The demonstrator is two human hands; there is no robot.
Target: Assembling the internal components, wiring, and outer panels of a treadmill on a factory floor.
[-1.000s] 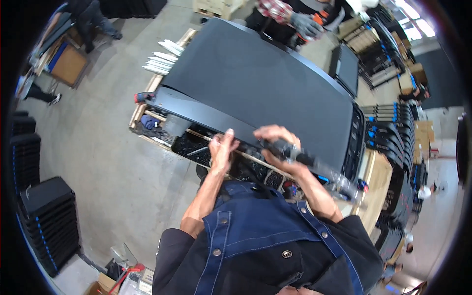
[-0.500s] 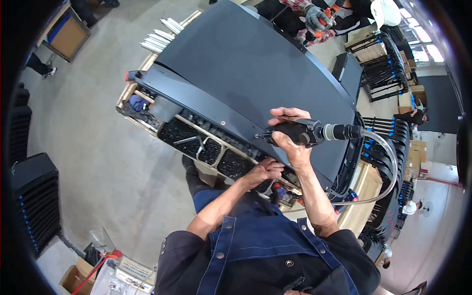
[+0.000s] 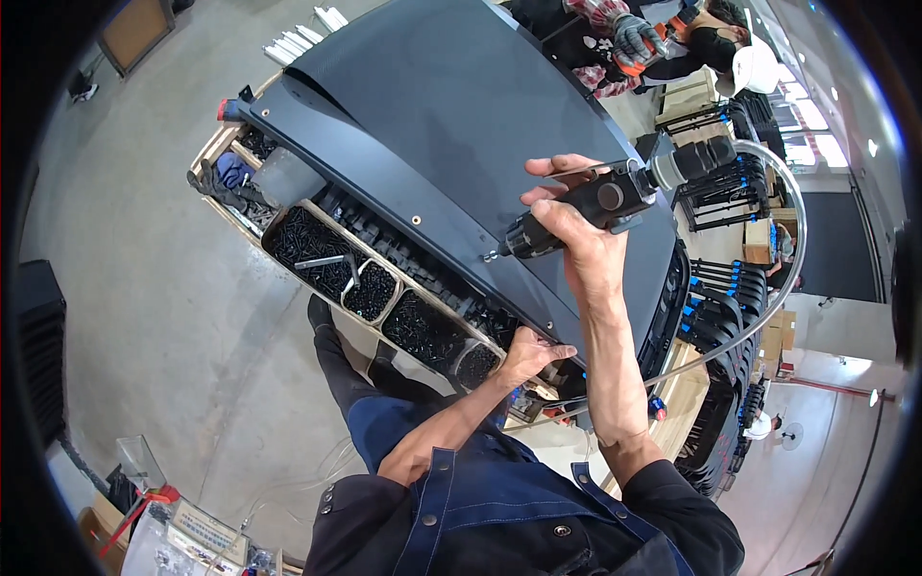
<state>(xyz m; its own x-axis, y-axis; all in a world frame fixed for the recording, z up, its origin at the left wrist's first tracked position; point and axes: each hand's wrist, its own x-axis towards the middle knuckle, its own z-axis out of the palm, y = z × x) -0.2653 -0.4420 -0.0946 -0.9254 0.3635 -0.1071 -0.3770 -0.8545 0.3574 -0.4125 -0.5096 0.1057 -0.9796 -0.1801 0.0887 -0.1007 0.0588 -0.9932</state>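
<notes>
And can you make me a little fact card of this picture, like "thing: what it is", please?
Main piece: large dark gray panel
Left grip: bare hand at the panel's near edge; how firmly it holds is unclear
Right grip: bare hand closed around a black power driver
Driver bit: over the panel; can't tell if it touches
Air line: clear hose curving from the driver's back end
Parts: small black hardware in compartments below the panel's near edge
Across the panel: co-worker's gray glove
</notes>
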